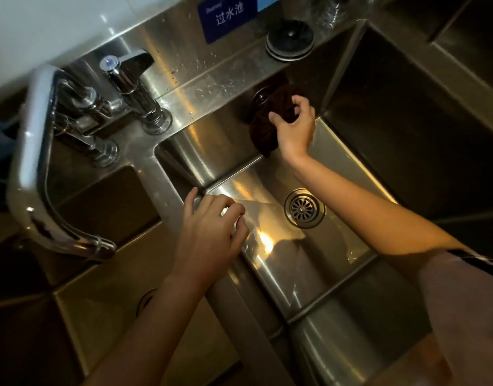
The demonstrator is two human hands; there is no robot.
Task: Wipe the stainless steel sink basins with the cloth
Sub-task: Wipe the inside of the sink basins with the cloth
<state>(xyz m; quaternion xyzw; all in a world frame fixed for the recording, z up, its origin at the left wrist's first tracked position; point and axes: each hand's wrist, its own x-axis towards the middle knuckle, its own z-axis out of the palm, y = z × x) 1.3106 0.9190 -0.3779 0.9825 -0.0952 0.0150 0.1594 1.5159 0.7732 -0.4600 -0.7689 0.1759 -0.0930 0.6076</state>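
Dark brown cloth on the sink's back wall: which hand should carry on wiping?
Right. The right hand already grips the dark brown cloth against the middle steel basin's back wall; the left hand only rests on the divider.

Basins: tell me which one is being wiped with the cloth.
The middle basin, with the visible drain. The right hand presses the dark cloth against its back wall; the others are untouched.

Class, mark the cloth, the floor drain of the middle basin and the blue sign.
cloth (267, 132), head view, its dark bunched middle.
drain (304, 208), head view, the centre of its strainer.
blue sign (225, 19), head view, its white lettering.
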